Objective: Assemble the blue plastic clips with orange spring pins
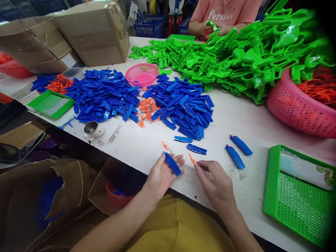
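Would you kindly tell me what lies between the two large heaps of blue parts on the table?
In the head view, a cluster of orange pieces and springs lies between the left heap and the right heap, with a pink basket beyond it.

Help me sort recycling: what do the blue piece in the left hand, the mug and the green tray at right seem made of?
Blue piece: probably rigid plastic, faintly glossy, with moulded-looking ribs.
Mug: smooth whitish outside, perhaps plastic or enamel; the shiny grey interior suggests metal.
Green tray: likely moulded plastic, satiny, with even colour and a regularly perforated base.
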The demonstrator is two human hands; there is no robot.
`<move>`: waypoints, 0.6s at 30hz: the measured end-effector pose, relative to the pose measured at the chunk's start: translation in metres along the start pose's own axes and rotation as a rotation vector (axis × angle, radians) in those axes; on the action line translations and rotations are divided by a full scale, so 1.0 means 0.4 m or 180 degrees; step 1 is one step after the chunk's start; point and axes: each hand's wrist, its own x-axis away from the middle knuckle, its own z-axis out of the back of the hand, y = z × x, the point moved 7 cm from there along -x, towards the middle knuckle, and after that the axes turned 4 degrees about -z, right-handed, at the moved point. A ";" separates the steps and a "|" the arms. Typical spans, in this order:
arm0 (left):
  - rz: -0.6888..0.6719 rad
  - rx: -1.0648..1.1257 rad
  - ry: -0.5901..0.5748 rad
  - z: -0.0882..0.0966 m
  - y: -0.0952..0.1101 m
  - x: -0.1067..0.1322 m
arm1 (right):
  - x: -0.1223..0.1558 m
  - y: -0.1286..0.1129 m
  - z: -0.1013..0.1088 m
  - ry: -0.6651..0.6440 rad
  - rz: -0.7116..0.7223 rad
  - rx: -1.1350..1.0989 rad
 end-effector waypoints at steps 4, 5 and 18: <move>-0.0046 0.0116 -0.0077 -0.011 -0.015 -0.007 | 0.002 -0.070 -0.031 -0.0170 -0.0009 -0.0479; -0.0060 0.0134 -0.0091 -0.011 -0.018 -0.009 | 0.000 -0.083 -0.042 -0.0221 0.0033 -0.0504; -0.0089 0.0236 -0.0165 -0.017 -0.037 -0.015 | -0.012 -0.084 -0.107 -0.0434 -0.0039 -0.0196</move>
